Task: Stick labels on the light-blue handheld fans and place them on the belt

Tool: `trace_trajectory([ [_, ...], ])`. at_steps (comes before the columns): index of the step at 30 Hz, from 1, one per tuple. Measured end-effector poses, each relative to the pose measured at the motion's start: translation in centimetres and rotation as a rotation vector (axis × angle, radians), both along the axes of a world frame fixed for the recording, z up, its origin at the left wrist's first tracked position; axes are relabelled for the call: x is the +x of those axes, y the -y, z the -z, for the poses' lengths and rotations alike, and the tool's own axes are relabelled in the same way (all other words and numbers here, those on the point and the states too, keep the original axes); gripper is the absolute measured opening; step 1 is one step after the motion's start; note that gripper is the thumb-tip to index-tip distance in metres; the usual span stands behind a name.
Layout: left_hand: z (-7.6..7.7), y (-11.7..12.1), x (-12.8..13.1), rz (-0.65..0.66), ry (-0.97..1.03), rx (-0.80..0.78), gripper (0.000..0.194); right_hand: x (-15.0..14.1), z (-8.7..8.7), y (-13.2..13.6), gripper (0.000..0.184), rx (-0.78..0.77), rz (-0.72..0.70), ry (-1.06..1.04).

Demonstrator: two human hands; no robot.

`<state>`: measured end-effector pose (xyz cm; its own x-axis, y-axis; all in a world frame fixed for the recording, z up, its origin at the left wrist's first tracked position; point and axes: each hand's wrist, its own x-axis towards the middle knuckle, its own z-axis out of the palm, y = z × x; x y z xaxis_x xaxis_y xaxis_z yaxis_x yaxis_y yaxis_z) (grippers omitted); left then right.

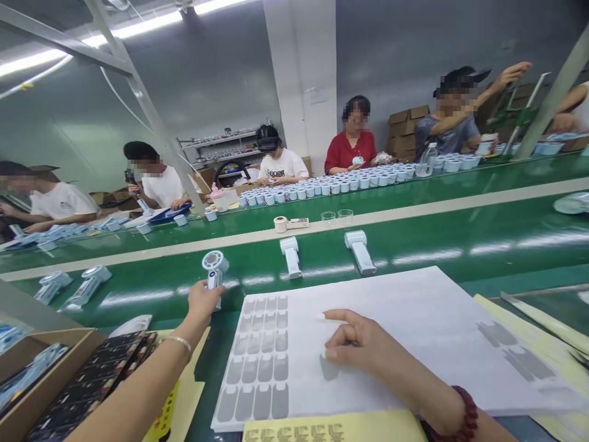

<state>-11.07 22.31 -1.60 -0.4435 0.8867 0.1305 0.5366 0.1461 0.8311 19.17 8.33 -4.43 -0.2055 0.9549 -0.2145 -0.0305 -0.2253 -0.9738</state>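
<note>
My left hand point(205, 301) is closed around the handle of a light blue handheld fan point(215, 264), which stands upright with its round head on top, at the near edge of the green conveyor. Over a white sheet point(386, 307) hovers my right hand point(356, 341), its index finger stretched out and its thumb and other fingers curled together. A small white spot shows at the index fingertip. Below the thumb is a grey patch point(329, 368); I cannot tell whether it is a sticker or a shadow. Rows of grey rounded stickers point(264, 368) fill the sheet's left side.
More fans point(291, 258) lie on the green conveyor belt point(427, 236). Yellow backing sheets point(368, 426) sit under the white one. At lower left is a cardboard box point(85, 347) of blue parts. Several people work across the line behind rows of blue cups point(322, 187).
</note>
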Motion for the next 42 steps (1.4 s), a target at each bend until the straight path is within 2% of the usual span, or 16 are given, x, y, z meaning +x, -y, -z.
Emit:
trace_trajectory([
  [2,-0.6,2.6,1.6,0.048,0.171,0.016,0.018,-0.1,-0.3,0.2,0.059,0.012,0.001,0.012],
  [6,-2.5,9.4,4.7,0.292,0.517,-0.035,0.016,-0.4,-0.9,0.7,0.056,0.076,-0.001,0.030],
  [7,-2.9,11.0,5.3,0.361,0.726,-0.066,0.024,-0.5,-1.1,0.9,0.056,0.085,-0.002,0.034],
  [9,-3.3,13.8,6.4,0.432,0.973,-0.116,0.034,-0.7,-1.7,1.3,0.058,0.114,-0.009,0.030],
  [13,-3.4,17.2,8.1,0.397,1.180,-0.205,0.028,-1.1,-3.2,2.4,0.062,0.195,-0.037,-0.050],
  [17,-3.6,18.4,9.9,0.278,1.310,-0.166,0.025,-1.8,-4.7,4.3,0.061,0.266,-0.084,-0.159],
  [21,-4.2,18.7,11.5,0.135,1.556,-0.161,0.021,-2.9,-5.8,6.3,0.057,0.323,-0.063,-0.178],
  [24,-4.6,18.8,12.4,0.032,1.717,-0.169,0.019,-3.8,-6.1,7.3,0.054,0.345,-0.002,-0.194],
  [28,-4.7,19.1,13.1,-0.097,1.760,-0.240,0.013,-4.9,-5.8,7.9,0.052,0.291,0.027,-0.212],
  [37,-4.2,19.6,13.7,-0.106,1.786,-0.208,0.008,-6.3,-5.4,8.1,0.054,0.196,0.110,-0.213],
  [42,-4.0,19.5,13.6,-0.110,1.779,-0.186,0.006,-6.6,-5.2,8.0,0.056,0.203,0.118,-0.213],
])
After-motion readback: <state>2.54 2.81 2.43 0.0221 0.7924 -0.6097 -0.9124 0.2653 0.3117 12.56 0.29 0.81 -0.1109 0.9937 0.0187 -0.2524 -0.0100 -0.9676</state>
